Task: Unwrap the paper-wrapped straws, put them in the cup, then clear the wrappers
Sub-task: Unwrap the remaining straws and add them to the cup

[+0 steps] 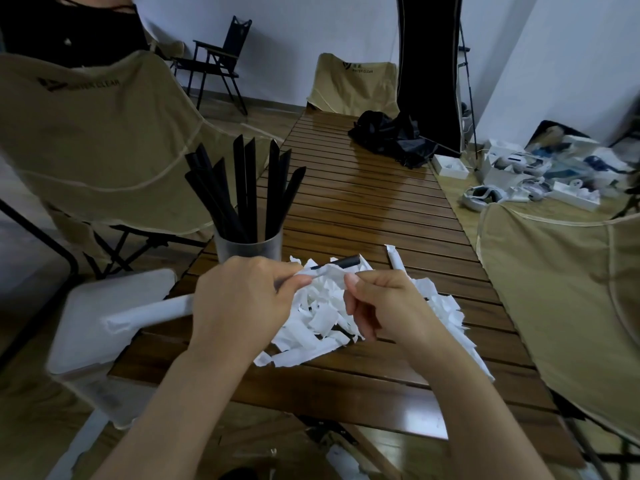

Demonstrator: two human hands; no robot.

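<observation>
A black straw (348, 261) sticks out of its torn white paper wrapper (329, 273) above the table. My left hand (242, 299) grips the wrapped straw; its long wrapped end (149, 311) trails off to the left. My right hand (384, 306) pinches the torn wrapper paper by the bare tip. Just behind my left hand stands a frosted cup (247, 251) holding several black straws (247, 188). A heap of torn wrappers (322, 323) lies under my hands. One wrapped straw (394, 258) lies to the right of the heap.
The slatted wooden table (363, 202) runs away from me, with a black bag (391, 136) at its far end. Beige camp chairs (104, 133) stand left, right and behind. A white bin (104, 334) sits at the table's left corner. White boxes and headsets (519, 178) lie far right.
</observation>
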